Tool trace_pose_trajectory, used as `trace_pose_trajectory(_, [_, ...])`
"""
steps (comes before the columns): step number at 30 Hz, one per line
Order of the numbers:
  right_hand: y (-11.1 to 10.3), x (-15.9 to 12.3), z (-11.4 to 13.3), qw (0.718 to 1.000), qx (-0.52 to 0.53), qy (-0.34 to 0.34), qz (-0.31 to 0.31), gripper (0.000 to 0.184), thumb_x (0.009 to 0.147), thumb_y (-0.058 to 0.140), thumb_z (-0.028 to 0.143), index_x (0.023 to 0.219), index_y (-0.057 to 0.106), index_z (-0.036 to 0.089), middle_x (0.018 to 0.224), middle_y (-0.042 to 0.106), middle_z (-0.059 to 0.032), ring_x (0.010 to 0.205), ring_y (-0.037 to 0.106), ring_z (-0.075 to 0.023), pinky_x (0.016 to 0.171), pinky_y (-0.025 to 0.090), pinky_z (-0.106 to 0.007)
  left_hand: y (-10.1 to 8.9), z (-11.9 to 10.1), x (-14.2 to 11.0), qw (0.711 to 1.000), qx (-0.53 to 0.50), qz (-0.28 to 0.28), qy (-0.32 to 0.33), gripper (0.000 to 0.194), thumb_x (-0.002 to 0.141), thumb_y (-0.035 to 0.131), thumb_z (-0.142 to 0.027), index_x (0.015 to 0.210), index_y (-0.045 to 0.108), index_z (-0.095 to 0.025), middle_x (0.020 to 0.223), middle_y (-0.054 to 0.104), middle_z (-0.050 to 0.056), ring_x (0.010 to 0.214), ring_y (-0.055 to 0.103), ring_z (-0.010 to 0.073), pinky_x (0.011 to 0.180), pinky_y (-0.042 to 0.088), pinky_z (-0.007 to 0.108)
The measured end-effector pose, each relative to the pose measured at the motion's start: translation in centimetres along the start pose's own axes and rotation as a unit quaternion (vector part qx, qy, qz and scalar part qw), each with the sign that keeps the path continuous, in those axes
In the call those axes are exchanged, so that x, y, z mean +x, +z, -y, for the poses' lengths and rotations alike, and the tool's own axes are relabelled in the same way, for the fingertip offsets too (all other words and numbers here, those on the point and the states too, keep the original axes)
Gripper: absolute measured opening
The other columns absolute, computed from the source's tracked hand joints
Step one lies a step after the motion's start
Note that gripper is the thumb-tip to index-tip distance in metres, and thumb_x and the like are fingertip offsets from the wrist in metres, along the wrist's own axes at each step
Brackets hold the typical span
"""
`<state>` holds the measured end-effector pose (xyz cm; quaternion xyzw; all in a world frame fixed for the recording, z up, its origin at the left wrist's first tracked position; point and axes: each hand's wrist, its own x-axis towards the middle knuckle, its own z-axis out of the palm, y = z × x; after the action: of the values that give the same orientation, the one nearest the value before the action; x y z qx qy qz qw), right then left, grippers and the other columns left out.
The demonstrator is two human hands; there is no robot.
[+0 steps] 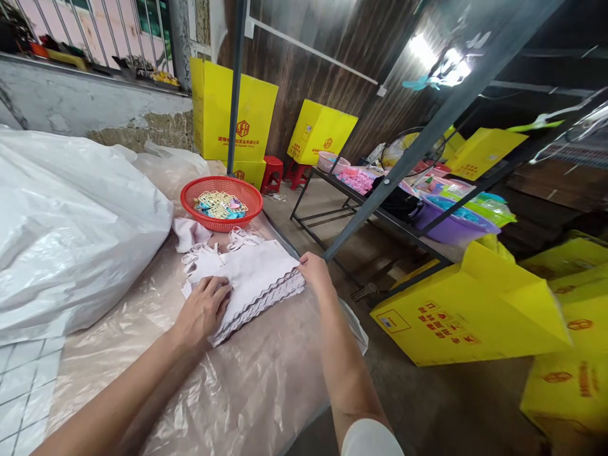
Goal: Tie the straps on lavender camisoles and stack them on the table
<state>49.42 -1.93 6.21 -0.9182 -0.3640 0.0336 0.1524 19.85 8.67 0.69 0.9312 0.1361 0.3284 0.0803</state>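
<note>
"Fabric stack [259, 263] on the plastic-covered table [256, 380] — what are the hands doing with it?"

"Steadying it, I'd judge. The right hand [314, 273] seems to pinch the right corner between its fingers; the left hand [202, 311] rests over the left side, fingers bent."

"Is the left one gripping?"

"Can't tell. Its thumb is hidden, and so is whatever lies under the palm."

"And what would shifting the stack call for?"

"Support on both sides, I'd think: loose layers could slide and throw those zigzag edges out of line. The thin strips [202, 256] at the other end look apt to snag."

"Anything else hard to make out?"

"The layers are too close to count, and the strips overlap in a tangle. Just beyond, the red basket [190, 201] holds pieces too small to name — and the white plastic bag [76, 234] runs out of view, its contents hidden"
</note>
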Motion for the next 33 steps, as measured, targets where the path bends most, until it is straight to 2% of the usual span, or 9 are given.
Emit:
trace_pose_trajectory(5, [-2.2,-0.9,-0.9,0.999,0.007,-0.037,0.007,0.017,0.079,0.071,0.02,0.096,0.069,0.018,0.079,0.071,-0.0028,0.075,0.064,-0.017,0.068,0.044,-0.024,0.0,0.0,0.0,1.0,0.003,0.004,-0.006,0.023,0.097,0.045,-0.018,0.109,0.065,-0.015,0.113,0.064,0.013,0.1,0.055,0.0272,0.084,0.052,0.041])
trace_pose_trajectory(7, [-2.2,-0.9,0.2,0.998,0.006,-0.057,-0.019,0.014,0.09,0.057,0.021,0.099,0.069,0.019,0.089,0.071,-0.0061,0.083,0.063,-0.0186,0.074,0.044,-0.027,0.0,0.0,0.0,1.0,0.001,0.007,-0.009,0.024,0.097,0.045,-0.019,0.109,0.066,-0.016,0.113,0.064,0.013,0.1,0.055,0.0273,0.084,0.052,0.042])
trace_pose_trajectory(9, [-1.5,-0.2,2.1,0.995,0.009,-0.087,-0.04,0.025,0.097,0.044,0.022,0.102,0.068,0.019,0.101,0.068,-0.0091,0.094,0.061,-0.0205,0.082,0.044,-0.03,0.0,0.0,-0.1,1.0,0.0,0.01,-0.011,0.025,0.097,0.044,-0.019,0.11,0.066,-0.017,0.112,0.064,0.013,0.1,0.055,0.0274,0.084,0.052,0.042])
trace_pose_trajectory(13, [0.7,2.4,5.6,0.986,0.017,-0.163,-0.031,0.022,0.094,0.056,0.028,0.113,0.067,0.023,0.12,0.06,-0.0102,0.114,0.051,-0.0241,0.092,0.041,-0.035,-0.1,0.1,0.0,1.0,0.003,0.013,-0.006,0.025,0.096,0.045,-0.018,0.11,0.066,-0.016,0.112,0.065,0.013,0.099,0.056,0.0269,0.084,0.053,0.041])
trace_pose_trajectory(17, [1.2,5.0,6.1,0.974,0.02,-0.225,0.016,0.009,0.089,0.065,0.028,0.095,0.069,0.022,0.118,0.059,-0.0069,0.112,0.049,-0.0232,0.09,0.04,-0.035,-0.2,0.0,0.1,1.0,0.001,0.012,-0.007,0.027,0.096,0.043,-0.018,0.109,0.066,-0.018,0.112,0.065,0.013,0.099,0.057,0.0269,0.082,0.053,0.042])
trace_pose_trajectory(21, [0.0,6.6,5.2,0.964,0.023,-0.263,0.032,0.013,0.094,0.057,0.028,0.088,0.063,0.018,0.113,0.061,-0.0061,0.106,0.051,-0.0194,0.087,0.039,-0.029,-0.1,-0.1,0.1,1.0,-0.008,0.007,-0.008,0.025,0.096,0.043,-0.018,0.109,0.065,-0.017,0.111,0.064,0.012,0.098,0.056,0.0272,0.083,0.053,0.042])
trace_pose_trajectory(28, [0.1,7.8,5.2,0.967,0.004,-0.251,0.046,0.015,0.097,0.049,0.03,0.099,0.06,0.019,0.083,0.064,-0.0001,0.074,0.054,-0.0156,0.068,0.036,-0.024,-0.2,0.0,0.2,1.0,-0.007,0.017,-0.003,0.024,0.096,0.044,-0.017,0.11,0.064,-0.017,0.113,0.063,0.013,0.099,0.055,0.0276,0.084,0.052,0.042])
trace_pose_trajectory(31, [0.3,7.3,5.3,0.972,-0.015,-0.233,0.023,0.013,0.094,0.055,0.025,0.102,0.062,0.018,0.096,0.067,-0.0057,0.084,0.058,-0.019,0.073,0.039,-0.027,-0.5,-0.1,0.3,1.0,0.003,0.025,0.007,0.025,0.096,0.043,-0.017,0.11,0.063,-0.015,0.113,0.063,0.013,0.1,0.055,0.0273,0.084,0.053,0.042])
trace_pose_trajectory(33, [0.6,6.3,5.2,0.974,-0.023,-0.224,-0.006,0.021,0.094,0.054,0.024,0.112,0.062,0.016,0.115,0.065,-0.0125,0.102,0.058,-0.024,0.084,0.041,-0.032,-0.5,-0.2,0.1,1.0,0.008,0.029,0.006,0.025,0.097,0.043,-0.02,0.111,0.064,-0.015,0.114,0.063,0.014,0.101,0.055,0.0276,0.085,0.053,0.042])
